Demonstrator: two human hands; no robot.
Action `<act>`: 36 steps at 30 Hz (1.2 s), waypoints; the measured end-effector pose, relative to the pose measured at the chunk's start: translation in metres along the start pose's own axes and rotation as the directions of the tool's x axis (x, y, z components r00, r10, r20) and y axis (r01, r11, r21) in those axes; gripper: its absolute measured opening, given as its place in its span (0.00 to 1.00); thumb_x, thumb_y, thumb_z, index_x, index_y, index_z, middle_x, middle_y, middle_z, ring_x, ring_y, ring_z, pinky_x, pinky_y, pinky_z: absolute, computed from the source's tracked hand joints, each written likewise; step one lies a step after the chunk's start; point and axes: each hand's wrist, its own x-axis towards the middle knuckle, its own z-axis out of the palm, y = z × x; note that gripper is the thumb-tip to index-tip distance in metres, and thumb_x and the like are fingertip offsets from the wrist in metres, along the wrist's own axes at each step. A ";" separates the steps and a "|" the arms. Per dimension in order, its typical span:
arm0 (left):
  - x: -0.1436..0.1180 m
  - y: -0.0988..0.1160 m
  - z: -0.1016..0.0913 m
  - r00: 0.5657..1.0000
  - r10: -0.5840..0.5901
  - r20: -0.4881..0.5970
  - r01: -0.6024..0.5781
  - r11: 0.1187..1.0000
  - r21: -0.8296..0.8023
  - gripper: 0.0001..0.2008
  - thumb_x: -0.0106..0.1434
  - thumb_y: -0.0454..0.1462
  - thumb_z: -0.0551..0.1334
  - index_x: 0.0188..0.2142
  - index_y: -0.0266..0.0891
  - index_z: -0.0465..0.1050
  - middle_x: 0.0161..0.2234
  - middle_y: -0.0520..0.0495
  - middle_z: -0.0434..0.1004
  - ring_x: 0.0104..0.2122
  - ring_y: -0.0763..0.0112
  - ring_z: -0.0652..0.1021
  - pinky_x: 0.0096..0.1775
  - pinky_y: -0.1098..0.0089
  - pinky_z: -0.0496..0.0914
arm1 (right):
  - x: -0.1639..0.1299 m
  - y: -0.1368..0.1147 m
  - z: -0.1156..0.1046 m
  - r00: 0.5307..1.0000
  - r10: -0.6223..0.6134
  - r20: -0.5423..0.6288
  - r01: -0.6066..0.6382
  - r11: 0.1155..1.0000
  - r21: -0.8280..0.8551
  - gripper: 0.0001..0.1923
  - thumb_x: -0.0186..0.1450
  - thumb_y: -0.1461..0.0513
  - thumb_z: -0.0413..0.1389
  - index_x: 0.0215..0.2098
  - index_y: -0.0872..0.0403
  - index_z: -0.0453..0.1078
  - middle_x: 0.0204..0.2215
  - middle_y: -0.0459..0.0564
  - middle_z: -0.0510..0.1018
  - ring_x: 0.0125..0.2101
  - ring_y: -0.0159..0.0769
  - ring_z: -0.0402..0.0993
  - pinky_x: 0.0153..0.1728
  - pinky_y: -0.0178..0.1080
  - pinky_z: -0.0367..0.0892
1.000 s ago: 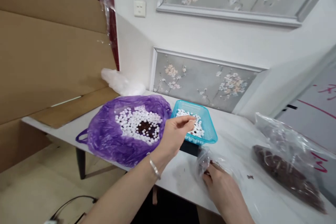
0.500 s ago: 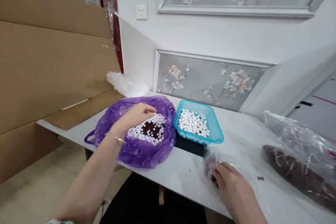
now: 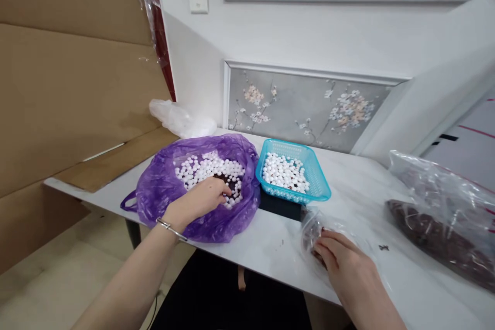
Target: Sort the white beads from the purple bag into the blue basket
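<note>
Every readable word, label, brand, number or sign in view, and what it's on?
No readable text.
Pale board: red marks, cut off at the picture's edge, unreadable.
Wall plate: tiny marks, too small to read.
Purple bag, blue basket, large clear bag: no lettering seen.

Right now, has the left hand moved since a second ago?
Yes, leftward: the left hand was over the blue basket; now it is at the purple bag.

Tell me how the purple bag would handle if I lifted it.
The purple bag would probably sag and flop, since its thin film is wrinkled and slumped. The white balls inside look small, round and loose, so they might roll and spill through its wide-open mouth if tilted.
</note>
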 end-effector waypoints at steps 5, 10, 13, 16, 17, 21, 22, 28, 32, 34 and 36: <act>0.003 -0.007 0.014 0.997 -0.053 -0.050 0.051 0.998 -0.032 0.11 0.52 0.27 0.58 0.24 0.38 0.79 0.25 0.44 0.80 0.30 0.61 0.77 0.37 0.66 0.67 | 0.000 -0.015 -0.019 0.992 0.085 0.097 -0.083 0.996 -0.030 0.14 0.66 0.54 0.48 0.30 0.48 0.71 0.31 0.48 0.80 0.26 0.42 0.77 0.24 0.40 0.67; 0.002 -0.012 0.007 0.977 -0.089 -0.193 0.048 0.977 -0.207 0.09 0.56 0.31 0.60 0.28 0.40 0.80 0.30 0.44 0.82 0.34 0.59 0.78 0.43 0.63 0.68 | 0.004 -0.024 -0.033 0.979 0.191 0.077 -0.196 0.978 0.069 0.16 0.64 0.51 0.48 0.31 0.47 0.74 0.28 0.47 0.80 0.25 0.40 0.77 0.25 0.39 0.66; -0.003 -0.007 -0.001 0.946 -0.153 -0.287 0.031 0.921 -0.389 0.09 0.60 0.37 0.61 0.35 0.39 0.81 0.36 0.42 0.82 0.37 0.59 0.78 0.45 0.61 0.70 | 0.006 -0.023 -0.035 0.975 0.218 0.051 -0.224 0.962 0.158 0.16 0.62 0.50 0.50 0.29 0.47 0.76 0.27 0.47 0.80 0.25 0.40 0.76 0.28 0.39 0.68; -0.017 0.010 -0.001 0.934 -0.198 -0.298 -0.013 0.814 -0.580 0.15 0.64 0.43 0.58 0.42 0.38 0.79 0.37 0.43 0.82 0.35 0.64 0.80 0.41 0.64 0.75 | 0.005 -0.022 -0.038 0.940 0.337 0.052 -0.338 0.902 0.270 0.14 0.58 0.49 0.55 0.30 0.48 0.78 0.27 0.48 0.82 0.27 0.42 0.78 0.33 0.43 0.70; -0.023 0.018 0.000 0.940 -0.209 -0.271 -0.031 0.738 -0.674 0.16 0.64 0.44 0.59 0.44 0.38 0.79 0.37 0.44 0.82 0.35 0.67 0.80 0.40 0.67 0.75 | 0.003 -0.024 -0.040 0.919 0.389 0.066 -0.388 0.858 0.336 0.15 0.57 0.49 0.57 0.32 0.49 0.78 0.27 0.48 0.82 0.28 0.43 0.78 0.34 0.43 0.71; -0.041 0.058 0.013 0.986 -0.169 -0.004 0.004 0.050 -0.999 0.11 0.54 0.39 0.72 0.38 0.40 0.82 0.33 0.49 0.82 0.30 0.78 0.79 0.36 0.81 0.75 | -0.004 -0.043 -0.050 0.903 0.406 0.143 -0.392 0.637 0.664 0.13 0.58 0.51 0.62 0.36 0.50 0.77 0.25 0.47 0.81 0.27 0.37 0.77 0.32 0.37 0.73; -0.043 0.066 0.017 0.990 -0.129 0.051 0.037 -0.110 -0.993 0.11 0.52 0.37 0.73 0.36 0.40 0.82 0.32 0.50 0.82 0.29 0.80 0.79 0.34 0.84 0.74 | -0.006 -0.051 -0.052 0.920 0.368 0.135 -0.343 0.589 0.731 0.11 0.58 0.53 0.63 0.36 0.50 0.77 0.25 0.46 0.81 0.26 0.35 0.76 0.31 0.35 0.73; -0.040 0.093 0.035 0.993 0.028 0.115 0.117 -0.362 -0.925 0.06 0.54 0.34 0.72 0.33 0.37 0.82 0.28 0.52 0.80 0.27 0.81 0.79 0.31 0.84 0.76 | -0.003 -0.086 -0.051 0.981 0.180 0.071 -0.132 0.355 0.926 0.02 0.63 0.63 0.62 0.33 0.47 0.76 0.26 0.41 0.78 0.26 0.28 0.72 0.30 0.30 0.69; -0.034 0.097 0.045 0.986 -0.013 0.167 0.150 -0.374 -0.915 0.09 0.53 0.35 0.73 0.34 0.36 0.83 0.31 0.49 0.83 0.30 0.79 0.80 0.37 0.83 0.76 | 0.002 -0.092 -0.048 0.991 0.133 0.027 -0.069 0.321 0.945 0.05 0.63 0.65 0.62 0.32 0.47 0.76 0.27 0.41 0.76 0.29 0.28 0.71 0.31 0.30 0.68; -0.032 0.097 0.049 0.985 -0.014 0.173 0.155 -0.371 -0.916 0.08 0.53 0.34 0.73 0.35 0.37 0.83 0.34 0.48 0.84 0.32 0.78 0.81 0.39 0.82 0.75 | 0.003 -0.095 -0.049 0.991 0.123 0.046 -0.084 0.323 0.943 0.05 0.64 0.65 0.61 0.33 0.47 0.77 0.27 0.41 0.76 0.29 0.28 0.71 0.32 0.30 0.68; -0.031 0.098 0.053 0.988 0.002 0.152 0.143 -0.360 -0.922 0.06 0.53 0.32 0.72 0.33 0.38 0.83 0.33 0.49 0.84 0.32 0.78 0.80 0.39 0.81 0.75 | 0.002 -0.099 -0.050 0.990 0.128 0.067 -0.106 0.328 0.939 0.06 0.65 0.65 0.60 0.34 0.47 0.77 0.27 0.41 0.76 0.29 0.28 0.72 0.33 0.30 0.69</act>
